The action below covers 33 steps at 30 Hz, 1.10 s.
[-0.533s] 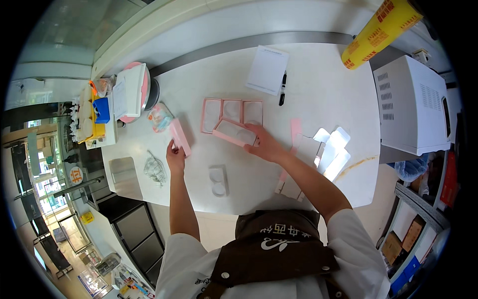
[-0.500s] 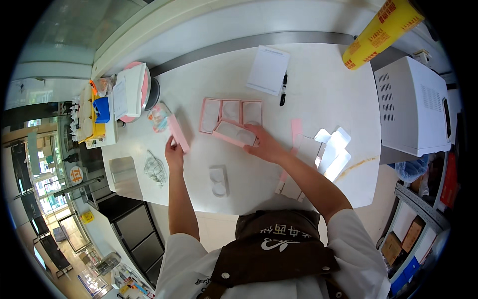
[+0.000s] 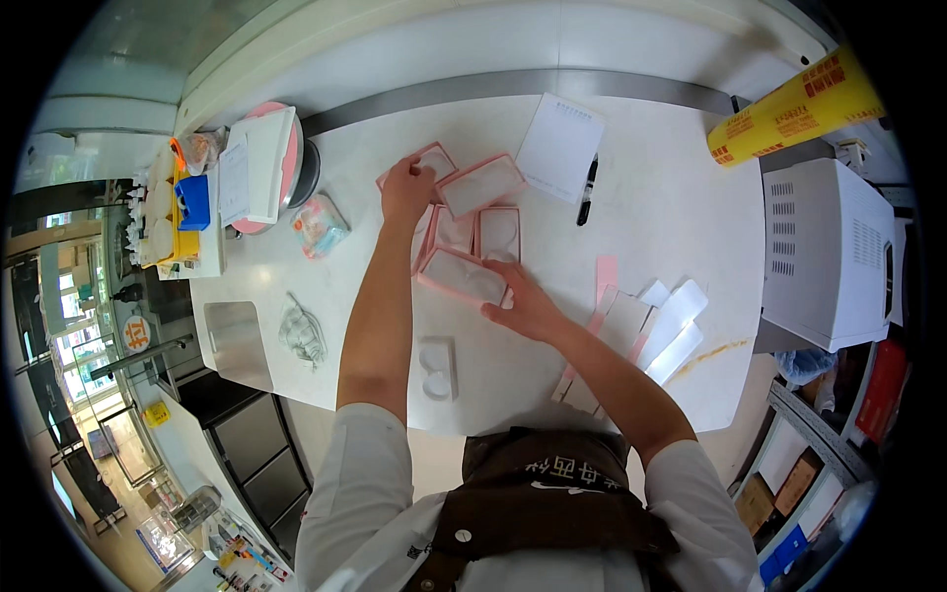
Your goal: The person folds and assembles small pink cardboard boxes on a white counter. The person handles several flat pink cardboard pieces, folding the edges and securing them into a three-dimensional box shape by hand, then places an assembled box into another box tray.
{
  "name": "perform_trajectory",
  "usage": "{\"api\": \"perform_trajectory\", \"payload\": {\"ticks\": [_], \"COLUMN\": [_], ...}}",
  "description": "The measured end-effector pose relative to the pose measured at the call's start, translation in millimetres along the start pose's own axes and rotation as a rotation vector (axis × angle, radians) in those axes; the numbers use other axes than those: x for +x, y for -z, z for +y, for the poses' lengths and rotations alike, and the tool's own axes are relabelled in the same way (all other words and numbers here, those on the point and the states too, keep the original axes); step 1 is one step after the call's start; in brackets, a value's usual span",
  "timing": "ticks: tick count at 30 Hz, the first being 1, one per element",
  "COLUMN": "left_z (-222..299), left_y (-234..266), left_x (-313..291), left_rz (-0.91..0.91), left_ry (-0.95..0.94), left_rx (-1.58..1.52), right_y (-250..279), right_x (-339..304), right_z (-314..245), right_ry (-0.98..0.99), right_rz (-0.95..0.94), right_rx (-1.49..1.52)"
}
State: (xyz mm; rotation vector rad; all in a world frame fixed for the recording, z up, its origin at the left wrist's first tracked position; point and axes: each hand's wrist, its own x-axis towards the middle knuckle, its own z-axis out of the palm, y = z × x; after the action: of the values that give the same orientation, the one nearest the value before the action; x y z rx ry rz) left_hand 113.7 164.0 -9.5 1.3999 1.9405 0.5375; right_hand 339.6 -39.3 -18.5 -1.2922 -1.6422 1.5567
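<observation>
Several slim pink boxes with clear window tops, some showing white inserts, lie together mid-table. My left hand (image 3: 406, 189) reaches to the far side of the group, fingers closed on the end of a tilted pink box (image 3: 435, 158). Right beside that one, another pink box (image 3: 481, 185) lies at a slant. Nearer me, my right hand (image 3: 528, 304) grips the right end of a pink box (image 3: 462, 275), thumb in front and fingers behind. Between them are upright-set pink boxes (image 3: 498, 233), partly covered. My left forearm hides part of the leftmost one.
A white two-hollow tray (image 3: 436, 369) lies near the front edge. Unfolded pink-and-white card (image 3: 631, 321) is at right. Paper (image 3: 560, 148) and a black marker (image 3: 588, 192) lie at the back. Left are a colourful packet (image 3: 320, 227), a clear crumpled bag (image 3: 301, 333) and a metal plate (image 3: 237, 345).
My left hand has moved from the left, by the packet, to the far side of the group. Two pink boxes now lie there. My right hand stays on its box.
</observation>
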Motion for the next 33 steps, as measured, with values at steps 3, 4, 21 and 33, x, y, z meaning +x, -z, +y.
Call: {"api": "perform_trajectory", "payload": {"ticks": [3,4,21,33], "left_z": [17,13,-3,-40], "left_y": [-2,-5,-38,-26], "left_x": [-6,0,27,-7], "left_rz": [0.065,0.029,0.018,0.16], "left_ry": [-0.333,-0.326,-0.542,-0.261], "left_rx": [0.526,0.589,0.659,0.198], "right_y": [1,2,11,54], "right_x": [3,3,-19,81], "right_z": [-6,-9,-25,5], "right_ry": [-0.013,-0.029,0.098,-0.139], "right_rz": [-0.011,-0.033,0.141,0.601], "right_rx": [0.015,0.019,-0.079,-0.449]}}
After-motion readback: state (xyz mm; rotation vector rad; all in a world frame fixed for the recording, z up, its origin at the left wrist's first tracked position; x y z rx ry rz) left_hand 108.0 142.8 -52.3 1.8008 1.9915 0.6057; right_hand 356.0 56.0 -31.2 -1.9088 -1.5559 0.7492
